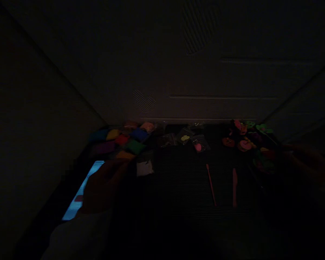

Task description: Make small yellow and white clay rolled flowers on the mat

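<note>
The scene is very dark. My left hand [104,186] is over the right side of a glowing blue screen [85,191], close to an orange packet [125,155] and a white packet [144,168]. Shadow hides its fingers, and whether it holds anything cannot be made out. At the far right is my right hand [311,164], dim and blurred, beside a group of small coloured figures [245,145]. Its fingers do not show clearly either. Between the hands, a thin pink stick tool [211,185] and a pink plastic knife [234,187] lie apart on the dark ribbed surface.
Several coloured packets, among them blue [139,134], green [135,147] and purple [104,147], cluster at the back left. Small clear bags [199,145] lie at the back middle. A pale panel [162,72] with raised hearts and lines rises behind everything.
</note>
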A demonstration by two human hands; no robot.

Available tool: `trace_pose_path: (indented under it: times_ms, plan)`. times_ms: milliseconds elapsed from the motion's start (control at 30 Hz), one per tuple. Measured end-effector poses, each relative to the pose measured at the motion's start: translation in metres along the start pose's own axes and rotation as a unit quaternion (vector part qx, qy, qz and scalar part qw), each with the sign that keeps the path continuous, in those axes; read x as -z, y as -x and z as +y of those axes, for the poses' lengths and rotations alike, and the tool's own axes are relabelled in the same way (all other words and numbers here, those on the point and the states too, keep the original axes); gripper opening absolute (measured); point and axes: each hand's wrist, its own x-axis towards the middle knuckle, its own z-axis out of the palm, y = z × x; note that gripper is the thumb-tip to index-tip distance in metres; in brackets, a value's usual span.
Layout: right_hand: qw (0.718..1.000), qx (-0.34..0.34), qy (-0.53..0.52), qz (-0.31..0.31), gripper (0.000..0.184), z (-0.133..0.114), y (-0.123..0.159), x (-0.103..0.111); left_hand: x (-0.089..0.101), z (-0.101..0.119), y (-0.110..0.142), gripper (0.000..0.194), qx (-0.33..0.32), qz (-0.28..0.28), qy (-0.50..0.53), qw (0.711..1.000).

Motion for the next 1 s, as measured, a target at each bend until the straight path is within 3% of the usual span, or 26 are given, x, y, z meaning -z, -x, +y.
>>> trace_pose_path:
  times_ms: [67,133,200,333,467,567,667,833,1000]
  plan:
    - [0.993,0.105,-0.002,-0.045,0.034,-0.022,0.026,-0.009,-0.023,0.002,-0.016,0.024,-0.105,-0.078,-0.009,0.991]
    - [0.97,0.231,0.008,-0.079,0.03,-0.052,0.062,-0.028,-0.043,0.003,-0.02,0.03,-0.213,-0.098,-0.023,0.972]
    - [0.938,0.31,0.065,-0.137,0.03,-0.083,0.098,-0.053,-0.054,0.002,-0.015,0.027,-0.255,-0.093,-0.034,0.962]
    - [0.911,0.354,0.124,-0.173,0.029,-0.118,0.138,-0.095,-0.058,-0.004,-0.007,0.024,-0.271,-0.071,-0.027,0.96]
    - [0.916,0.338,0.153,-0.152,0.029,-0.109,0.13,-0.11,-0.059,-0.008,-0.01,0.025,-0.24,-0.056,-0.028,0.969]
    - [0.932,0.283,0.162,-0.159,0.03,-0.096,0.116,-0.108,-0.06,-0.009,-0.014,0.019,-0.236,-0.049,-0.019,0.97]
    - [0.947,0.224,0.167,-0.161,0.028,-0.095,0.107,-0.101,-0.061,-0.01,-0.018,0.026,-0.233,-0.039,-0.011,0.972]
    - [0.964,0.189,0.13,-0.133,0.03,-0.124,0.089,-0.094,-0.063,-0.009,-0.026,0.032,-0.212,-0.029,0.005,0.977]
    - [0.983,0.087,0.1,-0.129,0.034,-0.164,0.043,-0.122,-0.058,0.01,-0.021,0.028,-0.186,-0.011,0.051,0.981]
